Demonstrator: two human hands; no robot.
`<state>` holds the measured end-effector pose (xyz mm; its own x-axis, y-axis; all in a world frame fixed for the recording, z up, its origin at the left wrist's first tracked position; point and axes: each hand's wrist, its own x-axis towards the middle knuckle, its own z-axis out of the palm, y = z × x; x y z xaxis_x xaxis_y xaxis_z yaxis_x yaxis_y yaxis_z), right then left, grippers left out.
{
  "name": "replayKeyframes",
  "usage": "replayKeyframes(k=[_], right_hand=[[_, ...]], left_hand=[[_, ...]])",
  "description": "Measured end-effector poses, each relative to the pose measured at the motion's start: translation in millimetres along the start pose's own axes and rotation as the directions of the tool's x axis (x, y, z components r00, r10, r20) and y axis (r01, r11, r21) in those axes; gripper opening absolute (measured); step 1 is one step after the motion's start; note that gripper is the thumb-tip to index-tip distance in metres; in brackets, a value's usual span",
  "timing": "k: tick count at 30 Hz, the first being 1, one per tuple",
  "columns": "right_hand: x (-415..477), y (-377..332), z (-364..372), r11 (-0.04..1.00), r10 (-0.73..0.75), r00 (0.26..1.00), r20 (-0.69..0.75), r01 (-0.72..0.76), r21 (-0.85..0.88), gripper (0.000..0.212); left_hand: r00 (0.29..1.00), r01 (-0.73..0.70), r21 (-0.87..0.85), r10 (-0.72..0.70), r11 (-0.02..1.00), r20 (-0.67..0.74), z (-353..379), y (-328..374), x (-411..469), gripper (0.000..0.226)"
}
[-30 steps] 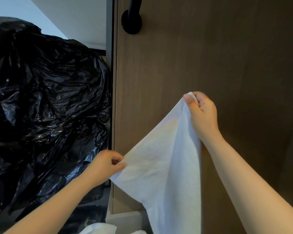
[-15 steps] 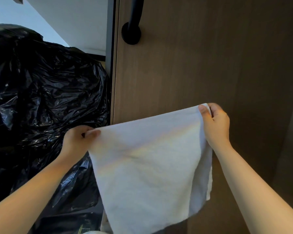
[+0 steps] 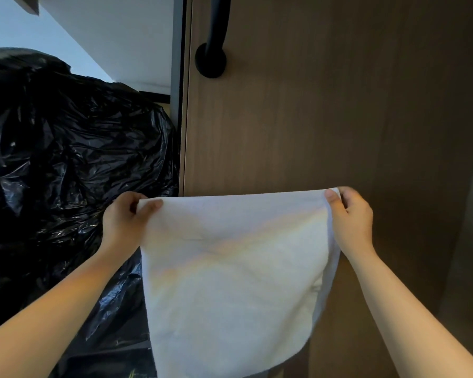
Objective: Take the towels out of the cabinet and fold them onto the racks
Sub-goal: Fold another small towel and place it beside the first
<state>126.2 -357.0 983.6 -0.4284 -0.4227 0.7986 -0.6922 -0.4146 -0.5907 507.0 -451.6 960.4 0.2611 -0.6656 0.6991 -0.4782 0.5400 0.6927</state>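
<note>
Head view: a white towel [image 3: 230, 274] hangs spread flat in front of a brown wooden cabinet door [image 3: 311, 118]. The left hand [image 3: 124, 221] pinches its upper left corner between thumb and curled fingers; the right hand [image 3: 351, 216] pinches the upper right corner likewise. The top edge runs nearly level between the hands, and the cloth drops straight down from it, its long axis vertical, lower edge partly out of frame. A black handle [image 3: 212, 54] sits high on the door. A crumpled black plastic bag [image 3: 66, 165] fills the space left of the door
</note>
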Motion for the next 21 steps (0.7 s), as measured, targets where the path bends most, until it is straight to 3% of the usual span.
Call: replayKeyframes(k=[3, 7, 9, 11, 14, 21], right_hand=[[-5, 6, 1, 0.997, 0.011, 1.000, 0.027, -0.009, -0.082, 0.016], [-12, 19, 1, 0.992, 0.042, 0.999, 0.005, -0.041, -0.120, 0.022], [-15, 24, 0, 0.991, 0.031, 0.999, -0.009, -0.032, -0.132, 0.026], [-21, 30, 1, 0.966, 0.013, 0.999, 0.039, -0.003, -0.258, 0.028], [-32, 35, 9, 0.901, 0.001, 0.999, 0.044, 0.018, -0.434, 0.031], [-45, 32, 6, 0.961, 0.083, 0.994, 0.067, -0.062, -0.268, 0.027]], left_hand=[[0.997, 0.036, -0.012, -0.035, 0.999, 0.073, 2, 0, -1, 0.019], [0.941, 0.311, -0.254, -0.260, 0.916, 0.215, 6, -2, -2, 0.032], [0.959, 0.251, -0.191, -0.217, 0.949, 0.181, 5, -5, -1, 0.033], [0.989, 0.057, 0.040, -0.062, 0.998, 0.136, 3, -7, -4, 0.024], [0.989, -0.111, 0.099, 0.100, 0.989, 0.108, 7, -9, -14, 0.016], [0.993, 0.034, 0.033, -0.037, 0.999, 0.112, 9, -8, -26, 0.022]])
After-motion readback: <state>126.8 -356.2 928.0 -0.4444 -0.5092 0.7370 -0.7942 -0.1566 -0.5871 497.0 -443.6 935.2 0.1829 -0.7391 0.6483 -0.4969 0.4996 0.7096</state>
